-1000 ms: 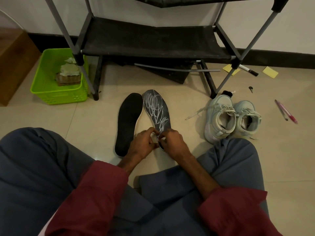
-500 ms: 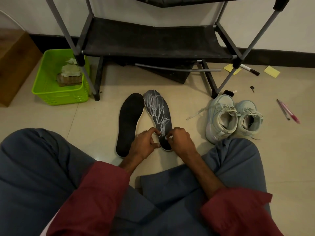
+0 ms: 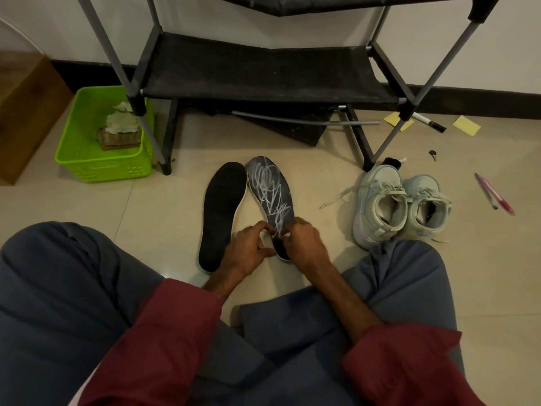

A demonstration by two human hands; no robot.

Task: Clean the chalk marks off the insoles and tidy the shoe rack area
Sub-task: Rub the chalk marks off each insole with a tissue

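One chalked insole (image 3: pixel 270 194) (white scribble across its face) lies on the floor (image 3: pixel 146 206), clean insole (image 3: pixel 224 212) just beside it at 9 o'clock. Left hand (image 3: pixel 248 250) pinches the chalked heel edge at 6 o'clock; right hand (image 3: pixel 304 243) curls over the heel, contents not discernible. Sneakers (image 3: pixel 380 206) stand at 3 o'clock.

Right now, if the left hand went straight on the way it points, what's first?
Left hand meets the heel of the dark chalk-scribbled insole, probably already touching; right hand just beyond.
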